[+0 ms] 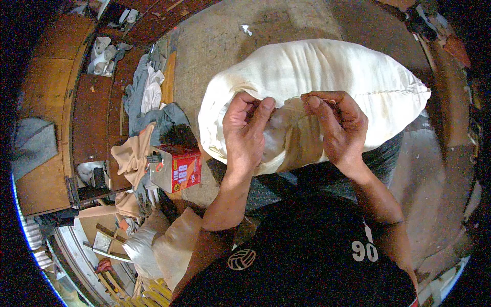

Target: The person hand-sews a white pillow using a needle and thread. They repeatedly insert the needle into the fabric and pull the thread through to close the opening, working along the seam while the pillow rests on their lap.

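Observation:
A large, stuffed white cloth cushion lies across my lap and the surface ahead, its narrow, seamed end to the right. Pale, fluffy filling shows at its near left side, between my hands. My left hand is closed over the cushion's left part, thumb and fingers curled together; what they grip is too small to make out. Just right of it, my right hand pinches a thin thread between thumb and forefinger. The fine strand runs toward the left hand. Any needle is too small to tell.
A red and silver box stands left of the cushion, with tan cloth beside it. Grey and white fabric lies heaped farther back. Wooden cabinets line the left. Pale cushions sit at lower left.

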The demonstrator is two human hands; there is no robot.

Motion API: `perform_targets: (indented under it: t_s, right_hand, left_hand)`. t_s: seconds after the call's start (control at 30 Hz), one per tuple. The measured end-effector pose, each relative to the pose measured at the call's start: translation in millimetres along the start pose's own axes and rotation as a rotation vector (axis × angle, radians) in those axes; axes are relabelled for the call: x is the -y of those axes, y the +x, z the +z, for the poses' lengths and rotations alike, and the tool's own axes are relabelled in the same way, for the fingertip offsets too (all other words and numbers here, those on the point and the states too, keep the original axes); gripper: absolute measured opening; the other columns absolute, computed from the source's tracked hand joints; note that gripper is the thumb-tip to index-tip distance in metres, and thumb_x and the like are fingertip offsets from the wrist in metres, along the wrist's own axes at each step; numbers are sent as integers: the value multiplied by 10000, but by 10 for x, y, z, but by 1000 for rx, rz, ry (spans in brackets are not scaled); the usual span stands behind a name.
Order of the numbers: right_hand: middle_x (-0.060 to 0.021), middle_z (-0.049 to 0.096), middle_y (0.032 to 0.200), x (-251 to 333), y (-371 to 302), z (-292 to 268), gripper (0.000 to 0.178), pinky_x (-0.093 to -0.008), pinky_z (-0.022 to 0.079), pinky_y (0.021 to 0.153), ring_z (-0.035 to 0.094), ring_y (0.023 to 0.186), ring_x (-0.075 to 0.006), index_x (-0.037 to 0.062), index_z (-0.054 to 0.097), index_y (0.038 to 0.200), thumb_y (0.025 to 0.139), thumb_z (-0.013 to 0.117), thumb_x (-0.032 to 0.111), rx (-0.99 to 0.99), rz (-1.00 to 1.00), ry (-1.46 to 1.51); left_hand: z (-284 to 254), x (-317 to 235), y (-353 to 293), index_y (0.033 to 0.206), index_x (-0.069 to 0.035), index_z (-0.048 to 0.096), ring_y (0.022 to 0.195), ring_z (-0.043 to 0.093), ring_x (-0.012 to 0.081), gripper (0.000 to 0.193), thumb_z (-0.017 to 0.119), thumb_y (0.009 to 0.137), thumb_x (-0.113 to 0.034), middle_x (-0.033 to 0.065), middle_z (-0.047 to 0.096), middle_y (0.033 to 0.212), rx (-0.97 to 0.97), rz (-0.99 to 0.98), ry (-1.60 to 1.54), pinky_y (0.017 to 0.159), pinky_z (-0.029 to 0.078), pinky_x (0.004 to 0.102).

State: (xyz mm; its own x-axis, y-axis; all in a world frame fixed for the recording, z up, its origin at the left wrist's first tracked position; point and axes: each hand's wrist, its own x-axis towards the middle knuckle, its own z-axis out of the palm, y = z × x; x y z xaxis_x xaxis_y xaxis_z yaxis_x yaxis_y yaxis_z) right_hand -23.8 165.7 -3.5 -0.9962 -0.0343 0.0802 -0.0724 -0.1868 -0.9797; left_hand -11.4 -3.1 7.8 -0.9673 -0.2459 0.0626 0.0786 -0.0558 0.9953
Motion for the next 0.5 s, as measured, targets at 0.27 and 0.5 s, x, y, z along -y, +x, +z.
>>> perform_targets:
  t_s: [0.27,0.5]
  right_hand:
    - [-92,711,912,-60,130,-36,134,-264,521,764,643,805,-121,-43,655,1007,973,621,82,13,35,-32]
    - [-94,708,897,-15,181,-59,137,-270,521,756,640,793,-126,-44,635,1000,992,588,85,72,47,-79]
  left_hand:
    - [-20,11,-14,975,-54,611,772,544,46,41,645,955,-43,-18,627,862,8,6,-13,717,459,206]
    - [6,-32,-40,1000,-53,550,774,505,52,29,573,999,-71,-20,579,859,11,42,114,715,442,219]
